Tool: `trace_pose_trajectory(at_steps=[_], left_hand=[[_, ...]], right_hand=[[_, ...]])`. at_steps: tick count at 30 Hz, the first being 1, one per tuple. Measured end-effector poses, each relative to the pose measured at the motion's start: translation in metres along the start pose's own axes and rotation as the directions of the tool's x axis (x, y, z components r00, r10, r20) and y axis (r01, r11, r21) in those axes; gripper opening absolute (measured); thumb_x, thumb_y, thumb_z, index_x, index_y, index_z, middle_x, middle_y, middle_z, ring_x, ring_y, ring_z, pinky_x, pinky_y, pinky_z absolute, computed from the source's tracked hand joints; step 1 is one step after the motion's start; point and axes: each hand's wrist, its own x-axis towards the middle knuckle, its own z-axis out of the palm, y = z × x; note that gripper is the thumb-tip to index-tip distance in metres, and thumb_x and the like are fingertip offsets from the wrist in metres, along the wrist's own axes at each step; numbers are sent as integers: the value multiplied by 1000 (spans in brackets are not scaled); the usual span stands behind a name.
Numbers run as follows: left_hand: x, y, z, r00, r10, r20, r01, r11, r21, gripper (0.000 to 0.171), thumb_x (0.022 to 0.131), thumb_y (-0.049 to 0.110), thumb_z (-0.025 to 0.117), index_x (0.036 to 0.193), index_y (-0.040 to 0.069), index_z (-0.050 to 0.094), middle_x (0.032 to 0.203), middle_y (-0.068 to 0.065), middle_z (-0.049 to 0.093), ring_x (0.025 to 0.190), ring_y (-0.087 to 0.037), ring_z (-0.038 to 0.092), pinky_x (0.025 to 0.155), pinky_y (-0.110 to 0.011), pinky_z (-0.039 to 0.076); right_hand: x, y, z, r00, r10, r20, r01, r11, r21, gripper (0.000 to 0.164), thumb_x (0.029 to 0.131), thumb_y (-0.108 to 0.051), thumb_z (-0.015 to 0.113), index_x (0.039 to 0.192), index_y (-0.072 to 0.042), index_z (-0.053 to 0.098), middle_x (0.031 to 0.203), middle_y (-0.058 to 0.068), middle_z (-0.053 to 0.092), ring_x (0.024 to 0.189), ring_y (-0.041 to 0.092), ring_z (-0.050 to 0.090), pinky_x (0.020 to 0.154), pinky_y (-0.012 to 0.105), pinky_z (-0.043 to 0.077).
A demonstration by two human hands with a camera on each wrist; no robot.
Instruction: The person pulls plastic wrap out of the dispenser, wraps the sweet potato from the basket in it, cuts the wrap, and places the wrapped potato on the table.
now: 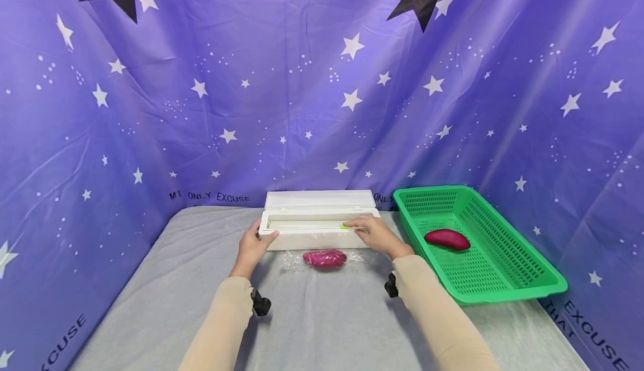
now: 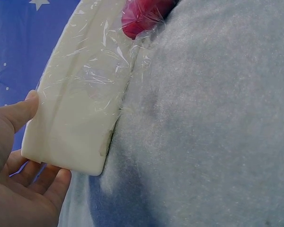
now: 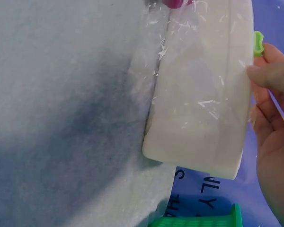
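Note:
A white cling film dispenser [image 1: 314, 241] stands at the back of the table, its lid [image 1: 319, 199] raised. My left hand [image 1: 253, 246] grips its left end; in the left wrist view the thumb lies on the upper edge and the fingers curl round the end. At the right part of the front rim, my right hand [image 1: 374, 233] holds the small green slide cutter [image 3: 258, 43] between thumb and forefinger. Clear film [image 2: 97, 71] hangs down the dispenser's front. A purple-red sweet potato [image 1: 324, 258] lies just before it, covered by the film.
On the right is a green plastic basket [image 1: 513, 294] with another purple-red sweet potato [image 1: 447, 239] in it. Grey cloth covers the table [image 1: 317, 326]. A purple curtain [image 1: 302, 108] with stars hangs behind and at both sides.

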Motion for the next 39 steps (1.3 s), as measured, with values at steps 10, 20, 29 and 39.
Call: trace_pose_trajectory(at_steps=[10, 20, 29, 39], left_hand=[[2, 2, 1, 1000, 7, -10, -7, 1000, -5, 76, 93, 27, 73, 152, -3, 35, 150, -29, 38, 131, -45, 44, 108, -54, 39], [1, 1, 1, 1000, 2, -7, -2, 1000, -1, 76, 94, 26, 73, 152, -3, 34, 152, -28, 37, 133, -45, 43, 109, -53, 38], [2, 0, 1, 1000, -16, -3, 16, 1000, -9, 78, 94, 28, 72, 153, -2, 33, 153, -28, 35, 134, -45, 42, 110, -53, 37], [1, -1, 1, 1000, -21, 5, 21, 1000, -3, 79, 94, 29, 72, 154, -2, 32, 153, -28, 34, 134, -45, 42, 109, -53, 37]], right_hand=[[11, -5, 4, 987, 154, -54, -148, 984, 96, 17, 93, -12, 72, 108, -5, 77, 106, 9, 74, 105, 28, 67, 94, 45, 52], [17, -10, 8, 987, 130, -100, -125, 991, 52, 10, 89, -6, 75, 99, -6, 80, 99, 8, 75, 98, 28, 69, 87, 43, 54], [20, -10, 15, 984, 160, -80, -157, 987, 46, 14, 87, -18, 80, 98, -9, 78, 93, 2, 73, 91, 21, 67, 85, 40, 54], [22, -7, 19, 990, 102, -96, -98, 994, 38, 14, 84, -12, 81, 96, -8, 78, 93, 3, 74, 90, 22, 68, 87, 40, 54]])
